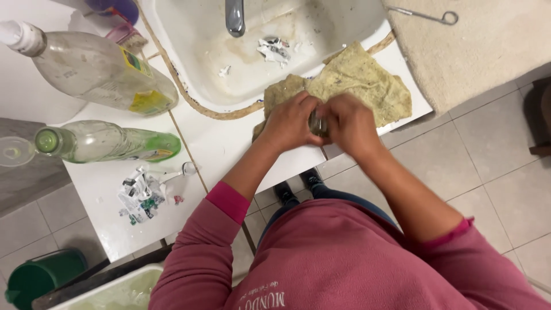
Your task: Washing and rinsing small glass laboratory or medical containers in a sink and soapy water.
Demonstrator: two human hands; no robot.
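My left hand [290, 123] and my right hand [351, 123] meet over the front edge of a white counter [224, 146]. Both close around a small glass jar [317, 123] held between them; only a sliver of it shows. Just behind the hands lies a crumpled yellow-green cloth [359, 80], draped from the counter over the rim of the white sink [201, 51]. My pink sleeves are pushed up the forearms.
A tap [235, 16] hangs over the stained sink, with torn paper scraps [274, 49] in the basin. Two clear bottles [97, 69] [103, 142] stand on the left, near torn label bits [140, 196]. A green bucket [40, 278] and a tub sit on the tiled floor.
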